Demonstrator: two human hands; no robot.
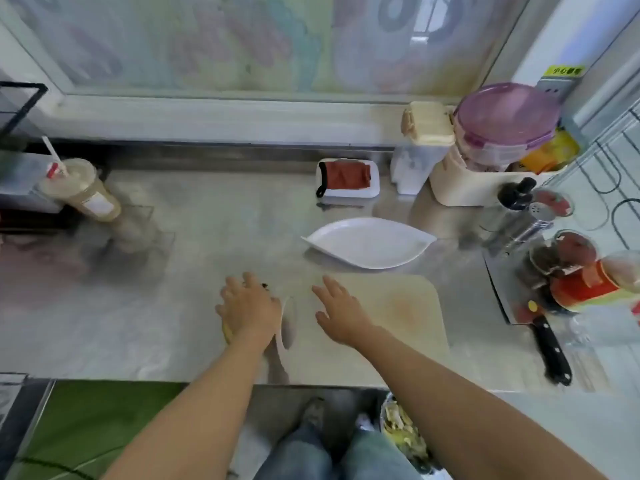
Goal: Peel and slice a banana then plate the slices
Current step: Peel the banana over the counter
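While the left hand (247,310) clasps a banana (227,333) on the steel counter (138,306), the right hand (341,311) hovers open.

A steel counter (207,244) runs below a window (242,39) covered in frosted film with faded pastel patterns, which lets in soft daylight. A white tiled wall (618,168) stands at right, and a green mat (97,417) lies on the floor.

Bare forearms (194,410), blue jeans (304,455), seemingly grey shoes (313,414)

left hand (247,310) perhaps curled, right hand (341,315) splayed
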